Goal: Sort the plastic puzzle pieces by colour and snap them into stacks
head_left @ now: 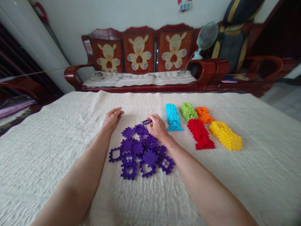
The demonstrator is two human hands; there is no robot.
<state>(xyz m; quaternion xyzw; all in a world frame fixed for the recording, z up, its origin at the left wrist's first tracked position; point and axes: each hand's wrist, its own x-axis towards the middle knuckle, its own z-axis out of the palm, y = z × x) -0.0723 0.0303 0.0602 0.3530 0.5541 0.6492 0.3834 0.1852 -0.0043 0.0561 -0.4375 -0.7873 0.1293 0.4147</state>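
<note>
Several purple interlocking tiles (150,158) lie in a loose pile on the cream table cover, some solid, some with window-like openings. My right hand (157,126) is at the pile's upper right edge, its fingers closed on a purple tile (147,121). To the upper left of the pile, my left hand (113,117) rests on the cover with its fingers curled together; whether anything is inside them is hidden.
Right of the pile stand grouped pieces: blue (173,116), green (188,112), orange (204,115), red (200,134) and yellow (225,135). Beyond the covered table (70,125) are a wooden sofa (138,88) and a fan (207,36).
</note>
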